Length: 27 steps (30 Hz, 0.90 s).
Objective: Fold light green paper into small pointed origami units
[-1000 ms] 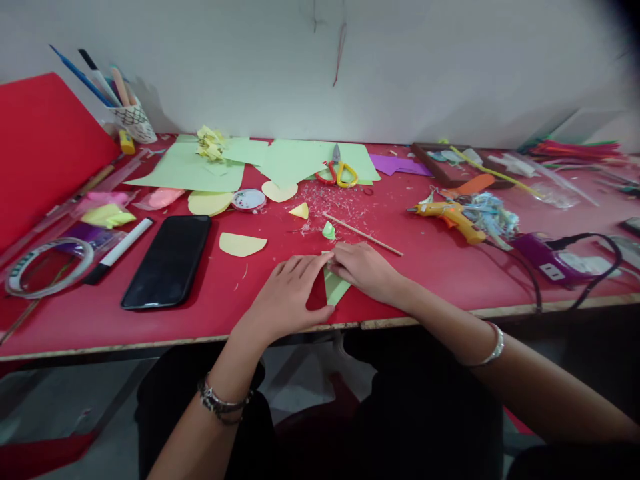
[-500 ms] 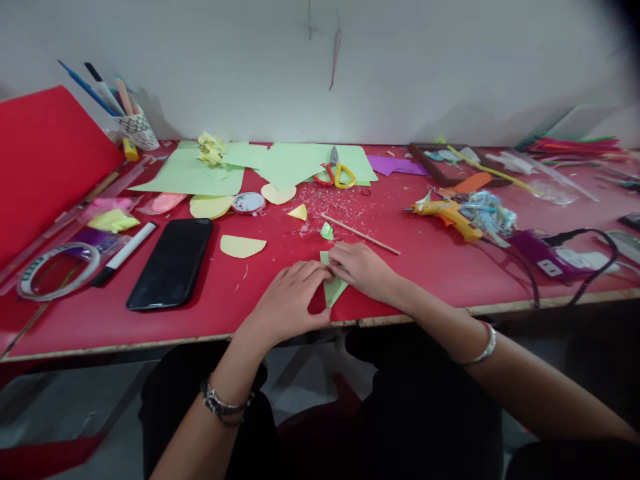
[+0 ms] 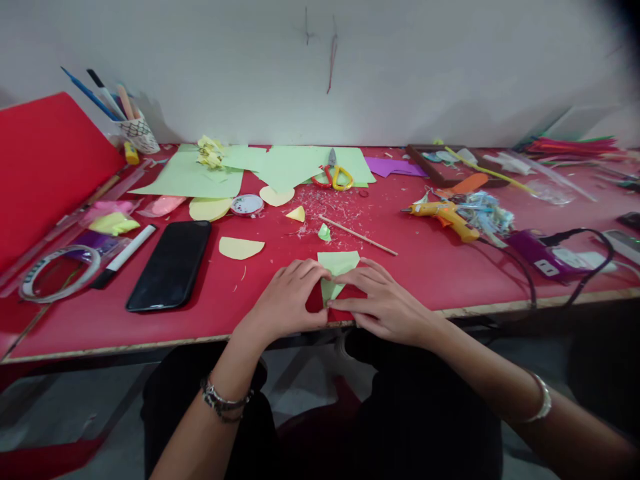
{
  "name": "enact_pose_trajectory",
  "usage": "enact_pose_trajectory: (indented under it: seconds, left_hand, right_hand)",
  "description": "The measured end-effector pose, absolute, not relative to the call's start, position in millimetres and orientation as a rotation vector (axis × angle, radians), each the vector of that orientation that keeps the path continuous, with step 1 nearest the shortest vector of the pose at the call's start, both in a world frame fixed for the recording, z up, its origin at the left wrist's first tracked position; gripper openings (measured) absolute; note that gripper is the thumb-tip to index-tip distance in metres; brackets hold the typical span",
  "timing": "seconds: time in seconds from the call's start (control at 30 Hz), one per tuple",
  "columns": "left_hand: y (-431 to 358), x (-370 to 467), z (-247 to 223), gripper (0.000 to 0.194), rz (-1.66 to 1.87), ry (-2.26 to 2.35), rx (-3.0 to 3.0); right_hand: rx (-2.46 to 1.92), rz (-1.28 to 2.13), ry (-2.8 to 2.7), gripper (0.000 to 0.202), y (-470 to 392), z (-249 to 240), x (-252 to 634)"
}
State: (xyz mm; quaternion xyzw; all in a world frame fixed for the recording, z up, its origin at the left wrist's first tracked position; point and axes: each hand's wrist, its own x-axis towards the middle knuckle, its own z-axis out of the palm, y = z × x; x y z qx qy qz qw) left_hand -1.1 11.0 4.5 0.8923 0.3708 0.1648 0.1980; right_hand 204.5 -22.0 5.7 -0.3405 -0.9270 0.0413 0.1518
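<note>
A small piece of pale green paper with a folded lower part lies near the table's front edge, between my hands. My left hand holds its left side, fingers curved and pressed at the edge, thumb apart and lower down. From the right, my right hand has its fingers around the lower part of the paper, one fingertip at the bottom corner. Just beyond the paper are a crumpled light green scrap and a thin wooden stick.
A black phone and a half-round yellow paper piece lie to the left. Scissors rest on green sheets at the back. A yellow glue gun with a cord and a purple box lie to the right.
My right hand has shifted down and right, its fingers spreading from a tight pinch near the paper's top. More of the green paper shows now. My left hand stays nearly in place.
</note>
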Motion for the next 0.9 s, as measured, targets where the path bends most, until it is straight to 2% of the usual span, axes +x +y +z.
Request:
enact_pose_trajectory:
  seconds: [0.5, 0.6, 0.73, 0.9]
  left_hand:
    - [10.7, -3.7, 4.7, 0.039, 0.428, 1.040, 2.499]
    - [10.5, -3.8, 4.8, 0.040, 0.448, 1.019, 2.536]
    - [8.7, -4.8, 6.2, 0.037, 0.532, 0.929, 2.584]
    - [6.6, -6.5, 5.2, 0.032, 0.609, 0.932, 2.624]
  right_hand:
    - [-1.414, -0.072, -2.424, 0.025, 7.3, 5.6, 250.5]
    - [-1.394, 0.003, -2.396, 0.032, 1.5, 7.7, 242.1]
    - [-1.283, 0.134, -2.649, 0.048, -19.6, 10.2, 213.8]
    - [-1.457, 0.090, -2.674, 0.063, -41.0, 11.7, 185.3]
